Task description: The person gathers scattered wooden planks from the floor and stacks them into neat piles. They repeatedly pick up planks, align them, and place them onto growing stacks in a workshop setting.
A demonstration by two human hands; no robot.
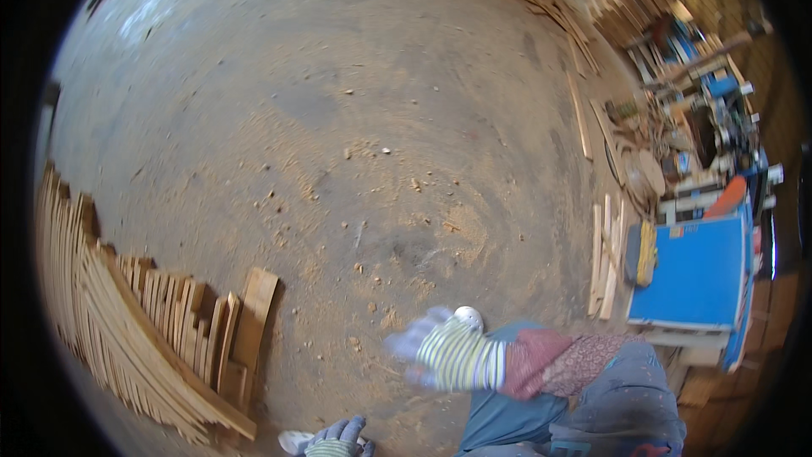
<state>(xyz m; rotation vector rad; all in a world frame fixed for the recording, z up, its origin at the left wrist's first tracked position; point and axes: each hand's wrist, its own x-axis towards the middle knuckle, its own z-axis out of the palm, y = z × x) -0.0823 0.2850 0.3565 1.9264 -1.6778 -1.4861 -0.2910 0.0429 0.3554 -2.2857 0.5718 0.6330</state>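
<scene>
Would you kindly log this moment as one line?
left hand: gloved, fingers spread, near white shoe | right hand: gloved, blurred, grip unclear | planks: floor, left | blue-topped unit: right

I'm seeing soft, moderate light falling on the floor (338,42), with pale glare washing its upper-left stretch. The right fingers (414,341) are showing heavy motion blur. The lens is bowing the planks (127,330) at lower left, the right rim is looking dimmer around a bright slit (773,247), and black is filling the corners.
</scene>
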